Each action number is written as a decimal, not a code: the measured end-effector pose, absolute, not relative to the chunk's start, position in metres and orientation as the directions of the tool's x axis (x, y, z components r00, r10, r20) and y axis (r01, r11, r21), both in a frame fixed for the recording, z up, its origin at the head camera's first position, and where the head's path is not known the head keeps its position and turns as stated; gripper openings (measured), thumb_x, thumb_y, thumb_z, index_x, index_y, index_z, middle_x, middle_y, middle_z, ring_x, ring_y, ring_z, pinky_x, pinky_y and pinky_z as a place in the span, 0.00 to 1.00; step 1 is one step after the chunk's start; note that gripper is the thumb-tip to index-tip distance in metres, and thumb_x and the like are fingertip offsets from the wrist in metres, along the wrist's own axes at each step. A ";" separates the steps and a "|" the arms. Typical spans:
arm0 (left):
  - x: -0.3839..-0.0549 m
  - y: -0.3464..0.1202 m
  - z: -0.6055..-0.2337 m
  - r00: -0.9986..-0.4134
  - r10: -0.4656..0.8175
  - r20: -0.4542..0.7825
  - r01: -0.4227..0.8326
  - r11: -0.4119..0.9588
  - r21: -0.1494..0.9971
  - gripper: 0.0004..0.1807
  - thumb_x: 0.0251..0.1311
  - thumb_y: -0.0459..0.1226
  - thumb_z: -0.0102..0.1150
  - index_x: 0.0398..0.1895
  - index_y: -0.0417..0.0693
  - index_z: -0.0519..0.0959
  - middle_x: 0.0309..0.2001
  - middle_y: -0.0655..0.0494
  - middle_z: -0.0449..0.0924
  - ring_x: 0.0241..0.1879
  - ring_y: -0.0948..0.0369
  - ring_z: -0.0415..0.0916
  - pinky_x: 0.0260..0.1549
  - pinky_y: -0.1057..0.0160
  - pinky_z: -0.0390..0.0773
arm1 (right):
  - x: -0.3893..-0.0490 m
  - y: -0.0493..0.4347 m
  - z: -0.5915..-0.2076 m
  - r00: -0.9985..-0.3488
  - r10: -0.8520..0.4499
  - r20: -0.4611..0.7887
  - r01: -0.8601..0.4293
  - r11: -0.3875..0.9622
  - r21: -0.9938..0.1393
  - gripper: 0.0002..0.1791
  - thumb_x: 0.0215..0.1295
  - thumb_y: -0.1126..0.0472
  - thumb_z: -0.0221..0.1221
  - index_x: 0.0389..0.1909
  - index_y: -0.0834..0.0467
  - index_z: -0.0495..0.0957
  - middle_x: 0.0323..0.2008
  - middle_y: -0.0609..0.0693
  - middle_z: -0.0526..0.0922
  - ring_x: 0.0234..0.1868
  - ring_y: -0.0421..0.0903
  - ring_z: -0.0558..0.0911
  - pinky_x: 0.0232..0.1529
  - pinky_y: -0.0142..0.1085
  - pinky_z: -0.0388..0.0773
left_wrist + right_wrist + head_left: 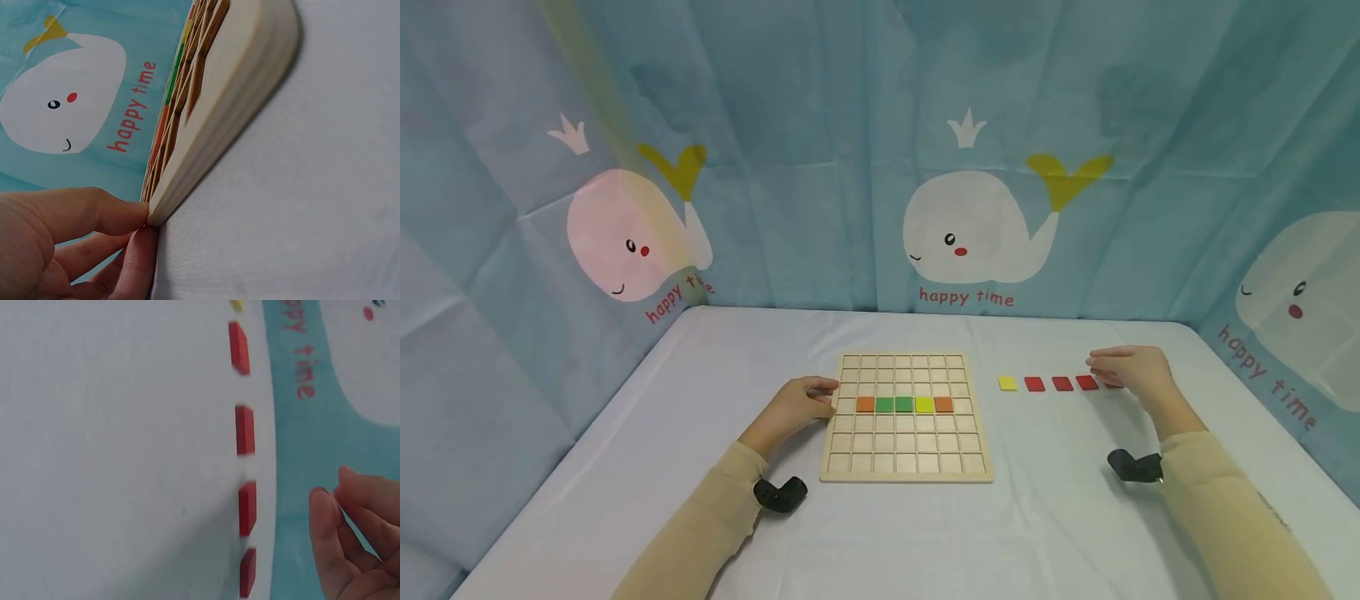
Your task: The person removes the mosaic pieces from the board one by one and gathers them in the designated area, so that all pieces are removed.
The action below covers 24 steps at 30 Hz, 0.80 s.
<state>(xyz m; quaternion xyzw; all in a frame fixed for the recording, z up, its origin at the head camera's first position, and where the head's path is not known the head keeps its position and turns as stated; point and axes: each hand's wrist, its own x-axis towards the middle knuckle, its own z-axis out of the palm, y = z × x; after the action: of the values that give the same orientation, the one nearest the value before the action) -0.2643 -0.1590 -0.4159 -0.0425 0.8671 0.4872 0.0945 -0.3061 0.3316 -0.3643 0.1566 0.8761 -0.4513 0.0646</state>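
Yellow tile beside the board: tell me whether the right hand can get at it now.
Likely yes: the right hand hovers by the red tiles, nothing covers the yellow tile, and the left hand is at the left edge of the board.

head view: bright, soft shadows on white tabletop [1060, 533] | wrist views: dimmer, greyer

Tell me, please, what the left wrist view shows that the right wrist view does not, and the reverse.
Only the left wrist view: the left grip touching the edge of the wooden grid board, with orange, green and yellow tiles in it.
Only the right wrist view: the right grip, and four red tiles in line with a single yellow tile.
Both: the white tablecloth and the blue backdrop with whale print and red lettering.
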 end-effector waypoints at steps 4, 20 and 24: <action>-0.265 -0.158 -0.416 -0.979 0.018 -0.203 -0.164 0.522 0.837 0.28 0.56 0.29 0.63 0.63 0.43 0.76 0.61 0.44 0.76 0.52 0.54 0.75 0.44 0.62 0.78 | -0.303 0.314 -0.365 -0.962 0.178 -0.208 0.274 0.577 -0.770 0.35 0.69 0.44 0.59 0.67 0.65 0.71 0.61 0.64 0.78 0.40 0.36 0.86 0.68 0.57 0.68; -0.265 -0.159 -0.418 -0.982 0.018 -0.190 -0.151 0.535 0.831 0.28 0.55 0.30 0.63 0.63 0.43 0.77 0.61 0.44 0.77 0.53 0.53 0.75 0.44 0.62 0.78 | -0.303 0.261 -0.367 -0.973 0.092 -0.213 0.228 0.554 -0.800 0.30 0.67 0.47 0.62 0.62 0.63 0.77 0.57 0.59 0.83 0.44 0.40 0.86 0.63 0.47 0.76; -0.266 -0.159 -0.418 -0.982 0.019 -0.189 -0.150 0.532 0.834 0.28 0.55 0.30 0.63 0.63 0.44 0.77 0.61 0.44 0.77 0.53 0.53 0.75 0.44 0.62 0.78 | -0.303 0.250 -0.369 -0.975 0.074 -0.211 0.217 0.531 -0.819 0.29 0.66 0.48 0.64 0.60 0.63 0.78 0.52 0.56 0.86 0.39 0.34 0.85 0.56 0.39 0.81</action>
<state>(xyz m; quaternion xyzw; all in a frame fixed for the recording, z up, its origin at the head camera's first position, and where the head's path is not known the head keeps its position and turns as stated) -0.2656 -0.1587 -0.4180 -0.0377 0.8707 0.4824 0.0875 -0.3026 0.2499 -0.3687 0.0835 0.8718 -0.4769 0.0751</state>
